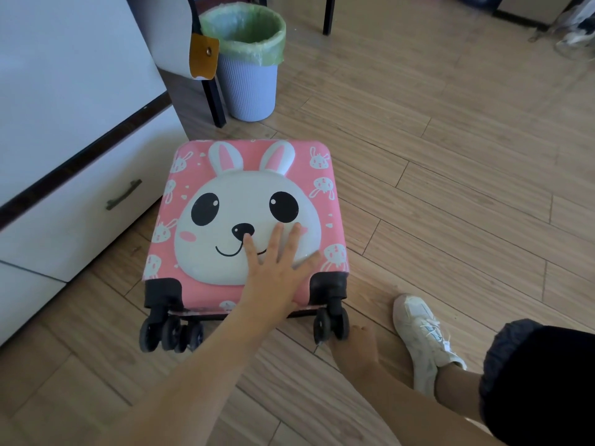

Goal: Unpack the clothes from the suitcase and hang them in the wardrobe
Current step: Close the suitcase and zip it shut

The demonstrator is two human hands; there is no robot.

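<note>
A pink suitcase [251, 156] with a white rabbit face lies flat and closed on the wooden floor, its black wheels [170, 333] towards me. My left hand [273, 272] lies flat on the lid with fingers spread, over the rabbit's mouth and cheek. Lower down, my right hand [355, 344] sits just beside the right-hand wheel [331, 323] at the suitcase's near corner; its fingers are hidden, so I cannot tell its grip. No clothes are visible.
A white cabinet [64, 123] with a drawer and dark handle [124, 194] stands close on the left. A lilac waste bin [248, 59] with a green liner and black furniture legs [214, 98] stand behind the suitcase. My white shoe [421, 339] is on the floor at right.
</note>
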